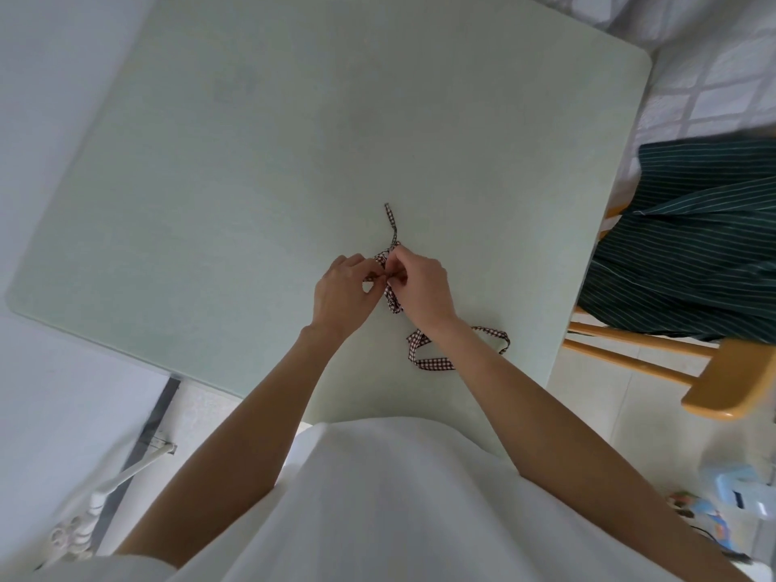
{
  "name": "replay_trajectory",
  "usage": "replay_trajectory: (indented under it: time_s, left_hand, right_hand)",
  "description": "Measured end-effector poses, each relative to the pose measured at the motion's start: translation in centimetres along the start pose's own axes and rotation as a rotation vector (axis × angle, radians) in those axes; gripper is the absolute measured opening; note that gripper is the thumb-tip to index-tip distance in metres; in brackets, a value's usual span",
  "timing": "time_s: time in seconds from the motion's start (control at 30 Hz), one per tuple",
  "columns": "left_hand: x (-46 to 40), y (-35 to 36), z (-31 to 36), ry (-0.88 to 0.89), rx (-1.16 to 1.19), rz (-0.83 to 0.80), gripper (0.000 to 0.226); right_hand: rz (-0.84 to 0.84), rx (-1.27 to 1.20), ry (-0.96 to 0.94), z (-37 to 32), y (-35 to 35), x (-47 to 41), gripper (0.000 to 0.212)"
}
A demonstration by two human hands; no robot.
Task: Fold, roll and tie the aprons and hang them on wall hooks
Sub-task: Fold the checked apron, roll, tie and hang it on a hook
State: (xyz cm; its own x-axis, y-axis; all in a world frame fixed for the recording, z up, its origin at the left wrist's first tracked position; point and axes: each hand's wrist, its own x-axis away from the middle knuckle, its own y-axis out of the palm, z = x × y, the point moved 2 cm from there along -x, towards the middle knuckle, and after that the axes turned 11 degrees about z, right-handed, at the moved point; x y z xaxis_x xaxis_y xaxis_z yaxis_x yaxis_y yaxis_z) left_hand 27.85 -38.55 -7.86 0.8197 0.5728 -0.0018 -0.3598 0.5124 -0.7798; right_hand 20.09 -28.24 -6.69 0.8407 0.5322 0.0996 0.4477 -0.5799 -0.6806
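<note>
Both hands are pinching the same bit of checked strap (391,262) right in the middle of the frame. The left hand (342,294) has its fingertips nipped tight on the strap from the left, and the right hand (420,287) pinches it from the right, fingers curled in close. Looks to me like a knot or bow getting worked.

The strap is a narrow red-and-white gingham ribbon: one tail points up the frame from the hands, and the rest loops out flat on the pale green table (252,161) below and right of the right wrist. I can't see the body of whatever apron it belongs to, so maybe it's a loose tie, can't tell.

Handling-wise I'd guess featherlight, floppy, a bit grippy since it's woven cloth. It won't hold shape, so pinch close to the knot and pull the tails, not the loops.

At the right edge there's a dark green pinstriped apron (693,245) draped over a wooden chair (730,380), soft and heavier, best grabbed by a folded edge.

No brands or readable writing anywhere.
</note>
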Motion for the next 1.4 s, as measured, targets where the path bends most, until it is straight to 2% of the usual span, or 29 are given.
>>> replay_trajectory:
  time_s: [0.13, 0.2, 0.27, 0.37, 0.47, 0.63, 0.73, 0.93, 1.03, 1.07, 1.13, 1.23, 1.3, 1.37, 1.4]
  left_hand:
    - [-0.4, -0.2, -0.3, -0.495, 0.51, -0.25, 0.007]
    - [-0.3, -0.5, -0.1, -0.587, 0.639, -0.312, 0.012]
    - [-0.3, -0.6, 0.0, -0.58, 0.644, -0.362, 0.015]
    - [0.0, -0.6, -0.6, -0.543, 0.619, -0.385, 0.008]
    - [0.4, -0.7, -1.8, -0.566, 0.638, -0.314, 0.01]
    - [0.8, -0.7, -2.3, -0.502, 0.533, -0.239, 0.012]
    - [0.7, -0.8, -2.8, -0.481, 0.459, -0.179, 0.014]
    - [0.7, -0.9, -3.5, -0.32, 0.227, -0.106, 0.012]
    - [1.5, -0.7, -3.3, -0.33, 0.246, -0.055, 0.014]
    - [1.7, -0.8, -3.3, -0.282, 0.231, -0.021, 0.02]
    - [1.9, -1.2, -2.8, -0.063, 0.143, 0.105, 0.028]
    - [2.4, -1.6, 0.5, 0.315, 0.208, 0.229, 0.025]
    - [3.4, -0.9, 3.3, 0.529, 0.33, 0.092, 0.021]
    - [5.0, 0.7, 4.7, 0.663, 0.378, -0.166, 0.02]
    - [6.1, 1.6, 5.0, 0.675, 0.36, -0.308, 0.02]
  right_hand:
    - [0.077, -0.083, -0.003, 0.5, 0.0, 0.8, 0.014]
    - [0.095, -0.139, 0.022, 1.0, 0.0, 1.2, 0.014]
    - [0.103, -0.141, 0.021, 1.4, 0.0, 1.6, 0.014]
    - [0.125, -0.081, 0.047, 1.9, -0.2, 1.7, 0.01]
    - [0.086, -0.015, 0.044, 2.1, -0.5, 1.7, 0.011]
    - [-0.038, 0.18, -0.118, 1.8, -0.7, 2.3, 0.019]
    - [-0.045, 0.24, -0.161, 2.6, -1.3, 2.3, 0.01]
    - [-0.03, 0.34, -0.288, 3.6, -2.1, 2.3, 0.005]
    - [-0.015, 0.376, -0.222, 4.0, -2.7, 2.3, 0.003]
    - [-0.034, 0.363, -0.184, 4.5, -3.3, 2.6, 0.011]
    - [-0.067, 0.32, -0.112, 6.0, -5.0, 4.1, 0.028]
    - [-0.05, 0.353, -0.041, 8.8, -6.8, 8.0, 0.038]
    - [-0.019, 0.387, -0.014, 10.0, -6.5, 10.3, 0.044]
    - [0.014, 0.447, -0.019, 10.4, -5.7, 12.0, 0.042]
    - [0.035, 0.483, -0.006, 10.4, -5.4, 12.9, 0.04]
